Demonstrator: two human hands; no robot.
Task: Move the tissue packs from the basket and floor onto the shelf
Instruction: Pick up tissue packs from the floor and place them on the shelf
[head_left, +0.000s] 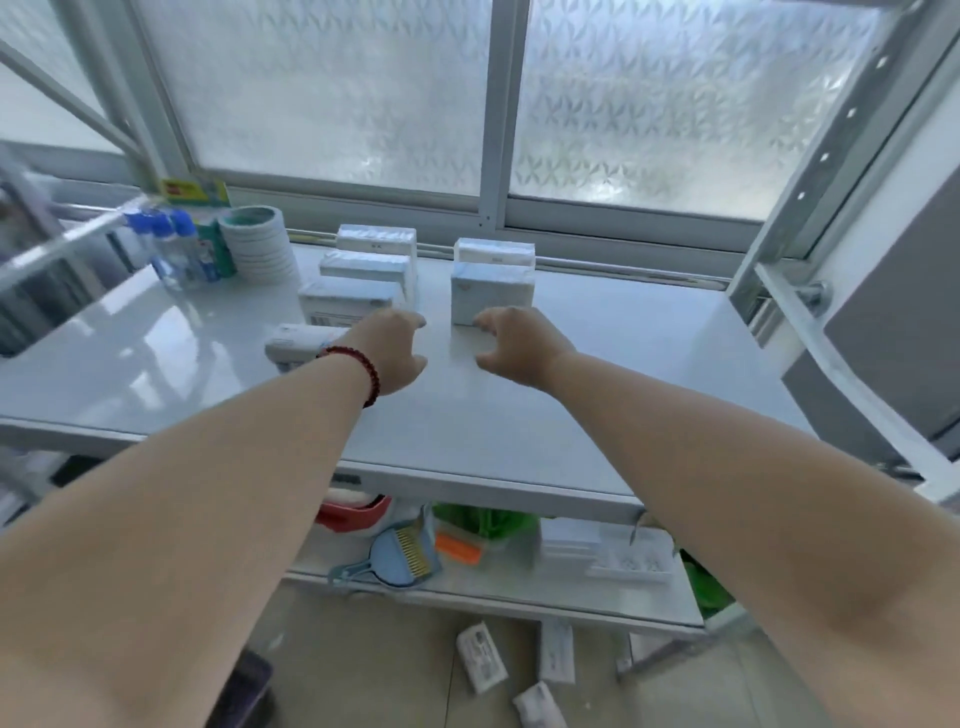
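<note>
Both hands over the white shelf (597, 374), empty: left hand (397, 351) and right hand (511, 345) with grip apart, fingers curled, right fingertips just at the nearest upright tissue pack (491, 299). More packs stand in a left row (358, 283); several remain on the floor (480, 657), basket not clearly in view. Packs likely light, soft, with slick film, so best pinched across the broad faces; the loose wrapper may slip.

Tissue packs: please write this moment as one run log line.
left hand empty | right hand empty | packs on shelf | packs on floor remain
</note>
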